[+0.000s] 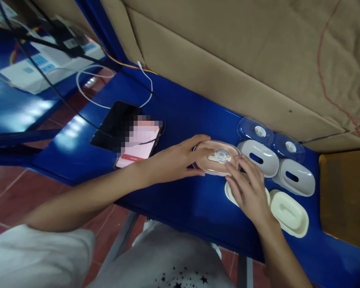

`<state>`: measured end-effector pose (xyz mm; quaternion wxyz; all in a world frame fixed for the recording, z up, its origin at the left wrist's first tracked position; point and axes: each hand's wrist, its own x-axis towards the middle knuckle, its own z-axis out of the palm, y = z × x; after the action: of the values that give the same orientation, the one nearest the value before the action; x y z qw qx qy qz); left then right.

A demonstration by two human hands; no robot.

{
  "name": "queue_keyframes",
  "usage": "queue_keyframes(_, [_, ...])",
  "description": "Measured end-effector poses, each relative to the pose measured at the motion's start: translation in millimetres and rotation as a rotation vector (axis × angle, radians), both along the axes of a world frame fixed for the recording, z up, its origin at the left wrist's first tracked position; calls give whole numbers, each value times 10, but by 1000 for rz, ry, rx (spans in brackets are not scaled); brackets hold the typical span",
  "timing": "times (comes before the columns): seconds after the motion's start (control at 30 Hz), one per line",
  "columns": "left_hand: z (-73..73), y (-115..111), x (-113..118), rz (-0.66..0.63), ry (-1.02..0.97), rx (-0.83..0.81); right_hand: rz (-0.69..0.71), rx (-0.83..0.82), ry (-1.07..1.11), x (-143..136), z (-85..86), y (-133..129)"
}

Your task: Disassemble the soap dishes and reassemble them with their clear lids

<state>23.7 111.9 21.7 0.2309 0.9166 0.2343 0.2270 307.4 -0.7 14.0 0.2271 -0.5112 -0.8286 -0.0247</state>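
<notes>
A peach-coloured oval soap box [213, 167] with a clear lid and a round printed sticker lies in front of me on the blue table. My left hand [184, 159] is wrapped round its left end, thumb at the near edge and fingers over the top. On the right end rest the fingertips of my right hand [249, 186], close to the sticker. Just beyond that hand are two pale grey soap box bodies with slots, one left [268, 154] and one right [304, 182]. Under the right hand a cream tray [230, 192] is partly hidden; another cream tray [289, 214] lies beside it.
Two clear lids with stickers, one left [247, 127] and one right [280, 145], lie by the cardboard wall [228, 52]. A brown box [345, 196] stands at the right. Two phones, one black [108, 124] and one lit [142, 144], and a white cable [78, 82] are on the left.
</notes>
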Motion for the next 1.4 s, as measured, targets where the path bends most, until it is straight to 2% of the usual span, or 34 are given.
queue_keyframes(0.23, [-15, -14, 18, 52, 43, 110, -25, -35, -89, -10, 10, -4])
queue_keyframes(0.37, [28, 0, 71, 175, 79, 197, -104, -46, -86, 69, 101, 2])
queue_keyframes(0.53, [203, 172, 194, 349, 249, 239, -227, 26, -36, 358, 352, 6])
queue_keyframes(0.63, [345, 258, 295, 426, 357, 270, -211, -17, -67, 585, 453, -24])
queue_keyframes(0.7, [394, 211, 374, 448, 357, 304, -190, -83, -103, 730, 452, -54])
queue_keyframes(0.77, [374, 55, 465, 352, 305, 343, -190, -130, -113, 846, 400, -90])
queue_keyframes(0.9, [171, -393, 678, -100, 233, 353, -203, -136, -49, 941, 239, -159])
queue_keyframes(0.97, [54, -533, 781, -186, 245, 347, -201, -115, -40, 932, 177, -178])
queue_keyframes(1.03, [-35, -573, 860, -201, 262, 330, -201, -98, -55, 913, 139, -183])
queue_keyframes(1.13, [-97, -508, 895, -206, 266, 292, -210, -86, -80, 896, 112, -171])
queue_keyframes(1.23, [-79, -397, 805, -193, 261, 273, -222, -50, -79, 895, 105, -157])
queue_keyframes(1.4, [6, -233, 570, -55, 297, 190, -217, 40, -15, 864, 117, -146])
